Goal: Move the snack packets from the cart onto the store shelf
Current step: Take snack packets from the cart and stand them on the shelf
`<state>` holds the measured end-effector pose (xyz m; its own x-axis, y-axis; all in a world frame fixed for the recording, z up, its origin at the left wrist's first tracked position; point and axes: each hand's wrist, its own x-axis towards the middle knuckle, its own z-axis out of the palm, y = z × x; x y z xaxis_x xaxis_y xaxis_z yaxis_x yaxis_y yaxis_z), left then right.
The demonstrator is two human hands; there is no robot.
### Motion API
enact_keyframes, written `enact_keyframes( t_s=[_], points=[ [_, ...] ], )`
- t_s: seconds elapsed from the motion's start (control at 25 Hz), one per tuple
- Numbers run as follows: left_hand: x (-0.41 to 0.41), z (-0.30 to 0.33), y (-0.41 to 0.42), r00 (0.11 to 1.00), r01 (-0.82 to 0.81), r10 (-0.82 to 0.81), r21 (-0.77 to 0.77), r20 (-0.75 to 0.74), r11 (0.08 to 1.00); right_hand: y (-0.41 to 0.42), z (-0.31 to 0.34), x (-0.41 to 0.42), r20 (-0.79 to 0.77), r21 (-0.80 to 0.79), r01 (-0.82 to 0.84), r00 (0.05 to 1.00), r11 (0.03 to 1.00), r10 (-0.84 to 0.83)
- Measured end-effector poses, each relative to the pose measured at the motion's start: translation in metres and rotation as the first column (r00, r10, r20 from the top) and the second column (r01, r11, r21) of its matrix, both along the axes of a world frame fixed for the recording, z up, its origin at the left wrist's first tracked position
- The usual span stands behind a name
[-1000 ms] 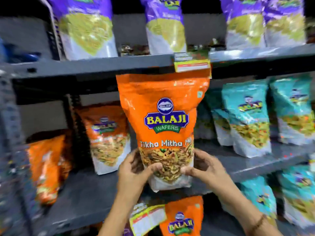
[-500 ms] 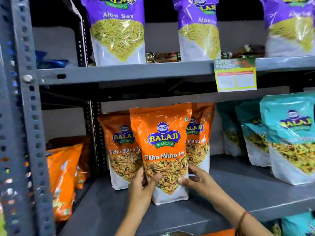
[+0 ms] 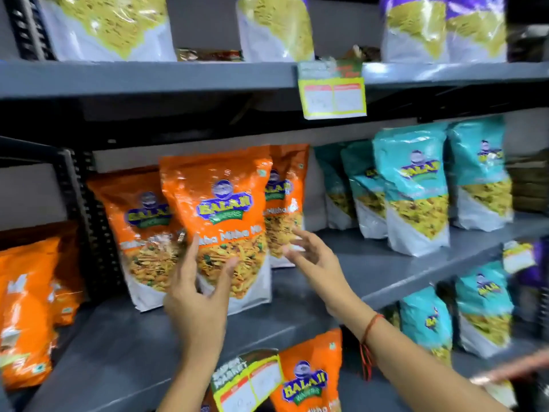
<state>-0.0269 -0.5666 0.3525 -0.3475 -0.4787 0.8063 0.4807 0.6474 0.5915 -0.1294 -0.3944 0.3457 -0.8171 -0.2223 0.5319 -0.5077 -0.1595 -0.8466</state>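
Observation:
An orange Balaji snack packet stands upright on the grey middle shelf, in front of two more orange packets. My left hand hovers just in front of its lower left, fingers spread, holding nothing. My right hand is off to the packet's lower right, also spread and apart from it. A red thread circles my right wrist. The cart is out of view.
Teal packets fill the right of the same shelf. Purple-and-white packets stand on the top shelf, with a yellow price tag on its edge. More orange packets sit at left, and another on the shelf below.
Both hands have let go of the front orange packet and drawn back from it with fingers spread. The packet now stands on the shelf by itself.

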Motion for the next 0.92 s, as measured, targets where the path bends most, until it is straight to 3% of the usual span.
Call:
enact_keyframes(
  t_s=[0.12, 0.24, 0.32, 0.48, 0.6, 0.72, 0.84, 0.92],
  points=[
    [-0.008, 0.02, 0.071, 0.934, 0.326, -0.311, 0.058, -0.177, 0.944, 0.062, 0.006, 0.022, -0.02, -0.17, 0.179, 0.983, 0.969, -0.185],
    [-0.023, 0.029, 0.162, 0.73, 0.683, -0.659, 0.155, -0.182, 0.714, 0.149, 0.015, 0.051, -0.055, -0.297, 0.326, 0.933, 0.898, -0.357],
    [-0.03, 0.021, 0.223, 0.562, 0.823, -0.814, 0.202, -0.148, 0.531, 0.209, 0.019, 0.076, -0.06, -0.354, 0.414, 0.885, 0.839, -0.462],
    [-0.032, -0.033, 0.377, 0.163, 0.928, -0.986, 0.334, 0.04, 0.167, 0.342, -0.008, 0.142, 0.028, -0.345, 0.644, 0.734, 0.683, -0.679],
    [-0.019, -0.103, 0.49, -0.139, 0.887, -0.957, 0.462, 0.254, -0.006, 0.438, -0.061, 0.193, 0.149, -0.204, 0.82, 0.566, 0.535, -0.811],
    [-0.007, -0.202, 0.571, -0.363, 0.798, -0.814, 0.602, 0.454, -0.02, 0.517, -0.14, 0.237, 0.296, 0.007, 0.913, 0.389, 0.409, -0.873],
    [0.002, -0.318, 0.625, -0.537, 0.694, -0.581, 0.712, 0.612, 0.109, 0.586, -0.255, 0.275, 0.517, 0.263, 0.906, 0.158, 0.332, -0.841],
    [0.007, -0.392, 0.652, -0.622, 0.644, -0.405, 0.732, 0.67, 0.221, 0.62, -0.341, 0.299, 0.623, 0.452, 0.816, 0.0, 0.36, -0.782]
  ],
)
